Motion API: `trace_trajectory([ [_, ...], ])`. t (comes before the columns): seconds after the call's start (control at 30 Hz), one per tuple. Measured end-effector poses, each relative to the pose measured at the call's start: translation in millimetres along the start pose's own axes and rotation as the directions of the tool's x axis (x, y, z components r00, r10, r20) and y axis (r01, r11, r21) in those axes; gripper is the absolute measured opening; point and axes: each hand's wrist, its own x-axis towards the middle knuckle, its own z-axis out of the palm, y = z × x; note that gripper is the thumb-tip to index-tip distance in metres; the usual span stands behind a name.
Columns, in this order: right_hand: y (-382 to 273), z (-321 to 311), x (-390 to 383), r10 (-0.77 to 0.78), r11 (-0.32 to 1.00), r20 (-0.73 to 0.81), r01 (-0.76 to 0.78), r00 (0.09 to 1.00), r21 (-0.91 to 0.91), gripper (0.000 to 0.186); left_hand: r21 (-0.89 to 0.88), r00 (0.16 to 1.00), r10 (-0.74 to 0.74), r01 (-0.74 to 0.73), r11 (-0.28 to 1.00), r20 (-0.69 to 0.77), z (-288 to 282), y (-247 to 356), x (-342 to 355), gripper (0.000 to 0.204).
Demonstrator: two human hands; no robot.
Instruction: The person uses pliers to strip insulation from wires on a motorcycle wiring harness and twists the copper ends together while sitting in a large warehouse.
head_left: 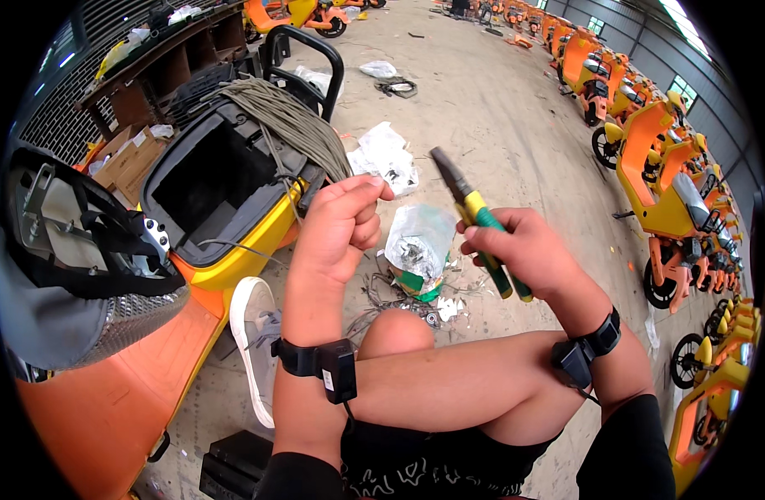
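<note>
In my right hand (pixel 520 250) is a pair of pliers (pixel 474 204) with green and yellow handles, its dark jaws pointing up and to the left. My left hand (pixel 345 218) is closed in a pinch, level with the jaws and apart from them. Whatever lies between its fingertips is too small to make out. Left of that hand stands the open storage box (pixel 212 271) of a yellow and orange scooter, black inside. A coil of grey-green rope (pixel 287 117) is draped over the box's far side.
On the floor beyond my knee is a plastic bag of small metal parts (pixel 414 250), with wires and scraps around it. White plastic wrapping (pixel 384 154) lies farther off. The scooter's seat (pixel 91 275) is tipped up at left. Rows of orange and yellow scooters (pixel 662 179) line the right side.
</note>
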Motion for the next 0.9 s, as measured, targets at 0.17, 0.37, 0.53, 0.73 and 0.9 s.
trace_trajectory([
  [0.17,-7.7,2.5,-5.3,0.052,0.988,0.152,-0.029,0.987,-0.149,0.034,0.011,0.999,0.004,-0.005,1.0,0.041,-1.1,-1.9,1.8,0.017],
  [0.37,2.3,4.9,-3.2,-0.057,0.987,0.165,0.081,0.985,-0.139,0.031,0.04,0.996,-0.035,0.032,0.999,0.077,4.7,-5.7,2.7,0.017],
  [0.53,0.9,6.1,-3.4,-0.04,0.991,0.176,0.062,0.984,-0.122,0.031,0.035,0.998,-0.019,0.017,0.999,0.056,6.4,-7.7,3.8,0.016],
  [0.73,3.3,4.5,-2.8,-0.061,0.99,0.175,0.083,0.983,-0.117,0.032,0.008,0.999,-0.023,0.023,1.0,0.042,5.8,-6.9,6.0,0.016],
  [0.9,3.1,4.9,-2.8,-0.066,0.99,0.183,0.087,0.981,-0.108,0.032,0.035,0.998,-0.031,0.029,0.999,0.055,6.4,-8.0,5.7,0.016],
])
